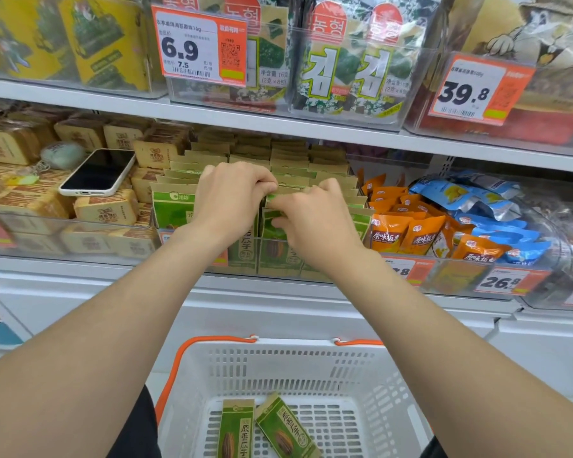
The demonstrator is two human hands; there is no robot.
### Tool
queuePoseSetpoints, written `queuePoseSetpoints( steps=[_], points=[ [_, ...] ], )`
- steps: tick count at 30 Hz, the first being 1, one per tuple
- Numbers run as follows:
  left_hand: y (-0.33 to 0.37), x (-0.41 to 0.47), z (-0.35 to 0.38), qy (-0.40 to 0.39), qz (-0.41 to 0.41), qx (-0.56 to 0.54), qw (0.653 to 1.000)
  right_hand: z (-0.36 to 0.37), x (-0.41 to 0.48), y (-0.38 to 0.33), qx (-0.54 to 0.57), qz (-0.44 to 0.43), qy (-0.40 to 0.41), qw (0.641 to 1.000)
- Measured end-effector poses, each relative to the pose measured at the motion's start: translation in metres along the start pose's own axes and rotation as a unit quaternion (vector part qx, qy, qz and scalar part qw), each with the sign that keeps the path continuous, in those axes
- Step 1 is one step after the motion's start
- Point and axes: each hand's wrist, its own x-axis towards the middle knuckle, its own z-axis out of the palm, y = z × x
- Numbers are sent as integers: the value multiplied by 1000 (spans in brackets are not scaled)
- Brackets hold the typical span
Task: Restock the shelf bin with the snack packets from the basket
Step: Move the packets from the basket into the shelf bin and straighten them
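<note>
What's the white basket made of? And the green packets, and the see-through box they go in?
The basket looks like hard white plastic: moulded slots, slight sheen. The green packets seem to be matte paper, with brown kraft-coloured edges. The shelf bin looks like clear glossy plastic: packets show through it.

We see a phone (pixel 97 172) lying screen-up on tan cake packs (pixel 106 208) at left | green-and-white seaweed packs (pixel 348 61) stand on the upper shelf (pixel 80 97) | orange packets (pixel 407 234) just beside blue packets (pixel 477 206) at right | we read 6.9 on a price tag (pixel 199 44)
</note>
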Motion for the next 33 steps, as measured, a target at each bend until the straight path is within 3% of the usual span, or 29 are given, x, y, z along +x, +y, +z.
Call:
queuePoseSetpoints(
  steps=[2,5,7,11,15,19,24,29,33],
  points=[
    [-1,-3,0,7,16,-15,1000,1,-2,4,113,20,19,993],
    [2,-9,-6,83,47,-22,995,-4,-8,30,207,102,148,962],
    [10,-14,-7,99,86,-13,991,-3,-17,45,164,148,156,963],
    [37,-24,12,-29,180,89,979,26,-16,50,34,131,13,991],
    [43,-11,27,-98,146,181,968,30,-14,62,12,70,2,997],
    [47,-8,30,-135,150,213,956,27,-14,68,4,111,-34,993],
    [36,-11,33,-131,170,225,950,23,-12,66,50,82,-45,994],
    [41,-26,30,-83,156,191,965,20,-10,64,100,149,-11,984],
    [43,-48,19,4,152,101,983,8,-24,52,16,185,111,976]
  ],
)
